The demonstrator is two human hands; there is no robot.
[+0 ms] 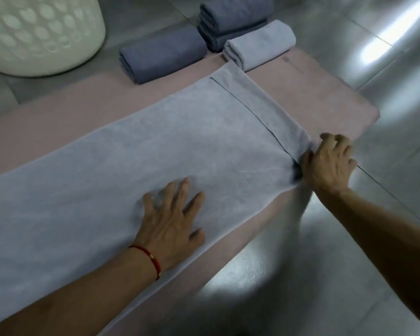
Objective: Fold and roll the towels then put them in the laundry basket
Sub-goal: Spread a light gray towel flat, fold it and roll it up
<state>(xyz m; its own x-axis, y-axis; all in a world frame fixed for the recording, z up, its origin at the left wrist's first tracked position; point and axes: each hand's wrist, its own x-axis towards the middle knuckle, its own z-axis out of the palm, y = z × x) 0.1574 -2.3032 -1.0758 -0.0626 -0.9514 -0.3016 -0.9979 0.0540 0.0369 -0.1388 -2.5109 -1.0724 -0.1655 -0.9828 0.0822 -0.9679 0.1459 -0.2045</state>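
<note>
While the pale blue towel (155, 146) lies folded lengthwise along the pink mat (325, 93), its far end turned over in a narrow flap, rolling looks about to begin. Right hand (327, 163) curls at the flap's near corner, seemingly pinching it; left hand (172, 219) lies flat, fingers spread, pressing mid-towel. Best keep that palm down and roll tight, edges square. Cloth smooth, soft, faintly creased. Beyond: three rolled towels (163, 54) near a white laundry basket (41, 35) on grey floor (386, 69).
</note>
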